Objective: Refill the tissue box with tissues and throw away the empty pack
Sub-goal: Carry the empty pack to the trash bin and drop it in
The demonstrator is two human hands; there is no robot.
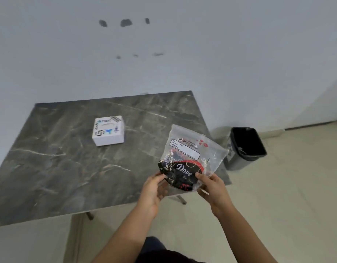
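Observation:
A clear plastic tissue pack (190, 149) with a black and red "Dove" print at its lower end is held flat above the table's right front corner. My left hand (154, 188) pinches its lower left edge. My right hand (211, 186) grips its lower right edge. The pack looks flat and see-through. A white cube tissue box (108, 130) with blue "Dart" print stands on the dark marble table (59, 164), well to the left of the pack and apart from both hands.
A black waste bin (245, 147) stands open on the pale tiled floor just right of the table. A white wall runs behind the table. Metal table legs (89, 215) show under the front edge.

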